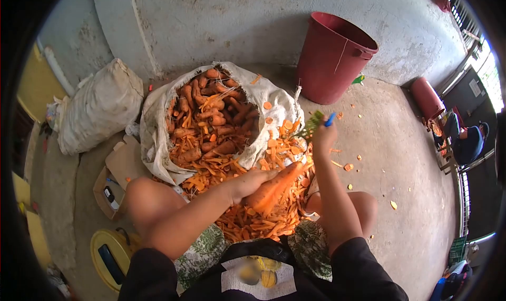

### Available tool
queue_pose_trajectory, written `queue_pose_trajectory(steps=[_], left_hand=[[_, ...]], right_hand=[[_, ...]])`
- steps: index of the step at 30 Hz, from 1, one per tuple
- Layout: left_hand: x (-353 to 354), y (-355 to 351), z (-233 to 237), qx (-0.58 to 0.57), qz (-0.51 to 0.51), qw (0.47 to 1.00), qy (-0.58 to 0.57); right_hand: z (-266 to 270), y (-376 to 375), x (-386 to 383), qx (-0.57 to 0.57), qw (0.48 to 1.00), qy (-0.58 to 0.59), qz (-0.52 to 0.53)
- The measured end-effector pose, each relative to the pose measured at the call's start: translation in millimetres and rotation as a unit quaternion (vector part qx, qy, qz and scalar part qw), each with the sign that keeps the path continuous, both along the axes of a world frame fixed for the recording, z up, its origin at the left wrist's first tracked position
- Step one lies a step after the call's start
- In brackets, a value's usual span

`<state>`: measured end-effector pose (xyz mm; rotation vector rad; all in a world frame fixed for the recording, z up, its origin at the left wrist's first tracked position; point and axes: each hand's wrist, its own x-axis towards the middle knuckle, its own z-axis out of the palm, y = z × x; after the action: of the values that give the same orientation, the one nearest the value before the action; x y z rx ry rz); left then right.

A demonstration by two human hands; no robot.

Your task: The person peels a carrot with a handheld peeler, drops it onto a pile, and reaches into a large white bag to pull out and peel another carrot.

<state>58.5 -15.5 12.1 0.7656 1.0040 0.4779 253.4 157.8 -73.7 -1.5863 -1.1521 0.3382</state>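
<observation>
My left hand [252, 184] is closed around a large carrot [275, 189], its tip angled up and to the right. Part of the carrot's skin is bright and smooth, as if peeled. To the right and farther forward, my right hand [324, 138] is closed on a blue-handled tool [330, 119], whose working end I cannot make out. Green leafy tops [314, 123] show just beside that hand. Below the carrot, a heap of orange peel strips [261, 224] lies between my legs. An open white sack [158, 108] full of unpeeled carrots [211, 111] lies in front of me.
A tall red bin [329, 64] stands by the wall. At left are a full white sack [100, 108], an open cardboard box [126, 161] and a yellow lid-like round [100, 243] bearing a phone [110, 264]. Carrot scraps dot the concrete floor [400, 158]. A person [469, 143] sits far right.
</observation>
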Motion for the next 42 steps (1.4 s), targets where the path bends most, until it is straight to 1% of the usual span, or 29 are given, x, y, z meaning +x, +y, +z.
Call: queue_pose_trajectory(steps=[1, 3, 5, 6, 7, 8, 9, 11, 13, 15, 16, 17, 19, 20, 21, 23, 24, 28, 29, 32, 33, 34, 35, 36, 37, 38, 39, 41, 42], left_hand=[[-2.3, 1.6, -0.6, 0.001, 0.000, 1.000, 0.003], [-5.3, 5.7, -9.3, -0.036, 0.057, 0.990, -0.123], [-11.5, 15.3, -29.0, -0.042, 0.080, 0.986, -0.138], [-14.2, 18.4, -35.7, -0.061, 0.109, 0.978, -0.167], [-15.4, 21.3, -41.5, -0.081, 0.137, 0.968, -0.194], [-15.3, 23.8, -46.3, -0.076, 0.167, 0.968, -0.171], [-16.2, 23.3, -45.3, -0.076, 0.165, 0.968, -0.171], [-18.1, 21.2, -43.3, -0.051, 0.154, 0.974, -0.161], [-16.5, 22.6, -47.9, -0.069, 0.171, 0.968, -0.172], [-15.5, 24.8, -44.4, -0.054, 0.097, 0.966, -0.233], [-12.6, 21.8, -35.0, -0.052, 0.050, 0.989, -0.129], [-10.7, 16.0, -23.5, -0.052, 0.050, 0.989, -0.129], [-7.2, 4.5, -8.3, 0.005, -0.019, 0.996, -0.087], [-3.2, 1.5, -2.0, -0.005, 0.034, 0.996, -0.082], [-8.5, 4.8, -5.6, -0.005, 0.034, 0.996, -0.079], [-22.6, 18.4, -25.6, -0.047, 0.036, 0.978, -0.201], [-28.7, 24.9, -39.2, -0.071, 0.079, 0.973, -0.206], [-25.3, 30.5, -36.4, -0.060, 0.170, 0.956, -0.231], [-22.2, 26.1, -24.8, -0.053, 0.177, 0.962, -0.201], [-19.4, 27.3, -39.3, -0.033, 0.168, 0.970, -0.175], [-18.0, 26.9, -33.7, -0.020, 0.154, 0.972, -0.178], [-19.4, 24.8, -26.1, -0.044, 0.113, 0.989, -0.089], [-18.0, 20.1, -19.9, -0.044, 0.115, 0.988, -0.089], [-16.3, 16.2, -16.3, -0.016, 0.066, 0.995, -0.069], [-15.2, 13.7, -13.0, 0.012, 0.016, 0.999, -0.048], [-15.1, 13.3, -9.2, -0.019, 0.026, 0.998, -0.053], [-18.5, 15.6, -10.9, -0.018, 0.026, 0.998, -0.050], [-24.5, 20.3, -24.2, -0.022, 0.050, 0.984, -0.167], [-26.4, 23.2, -33.6, -0.023, 0.050, 0.984, -0.168]], right_hand=[[40.1, -19.4, -6.5, -0.044, 0.994, 0.102, 0.000], [55.8, -26.8, -14.3, 0.000, 0.985, 0.165, 0.044], [70.3, -47.3, -40.4, -0.006, 0.966, 0.228, 0.121], [73.1, -63.5, -51.7, -0.020, 0.964, 0.197, 0.178], [89.9, -87.1, -67.6, -0.099, 0.954, 0.195, 0.203], [88.4, -101.4, -79.7, -0.100, 0.947, 0.194, 0.236], [78.5, -110.0, -90.9, -0.057, 0.960, 0.115, 0.247], [78.7, -126.2, -94.9, -0.050, 0.968, -0.012, 0.245], [74.8, -121.3, -93.0, -0.040, 0.973, -0.013, 0.225], [63.2, -103.5, -85.9, 0.003, 0.984, 0.028, 0.174], [59.9, -81.8, -70.4, -0.037, 0.990, 0.018, 0.134], [49.9, -57.0, -51.4, -0.062, 0.994, 0.038, 0.084], [17.0, -14.4, -9.0, -0.009, 0.997, -0.066, -0.024], [25.9, -9.2, -5.7, -0.021, 0.992, 0.124, 0.002], [27.5, -10.9, -9.3, -0.021, 0.992, 0.126, 0.002], [49.9, -27.6, -20.9, 0.003, 0.973, 0.220, 0.075], [78.1, -52.0, -41.4, -0.042, 0.972, 0.215, 0.083], [83.4, -106.8, -91.9, -0.051, 0.955, 0.164, 0.242], [82.0, -117.8, -100.1, -0.020, 0.964, 0.089, 0.250], [54.4, -101.1, -98.6, -0.035, 0.967, 0.033, 0.251], [47.1, -87.6, -93.4, 0.001, 0.982, -0.015, 0.189], [42.1, -74.1, -85.5, 0.037, 0.989, -0.061, 0.126], [57.6, -62.5, -71.3, -0.033, 0.994, 0.013, 0.107], [28.6, -25.7, -46.1, -0.075, 0.992, 0.065, 0.083], [34.9, -20.5, -33.6, -0.075, 0.997, 0.006, 0.007], [21.6, -5.6, -15.4, -0.073, 0.994, -0.070, -0.037], [24.6, -2.0, -11.3, -0.045, 0.989, 0.137, 0.014], [38.5, -13.1, -20.7, -0.018, 0.980, 0.193, 0.051], [47.3, -23.8, -31.7, -0.032, 0.978, 0.185, 0.089]])
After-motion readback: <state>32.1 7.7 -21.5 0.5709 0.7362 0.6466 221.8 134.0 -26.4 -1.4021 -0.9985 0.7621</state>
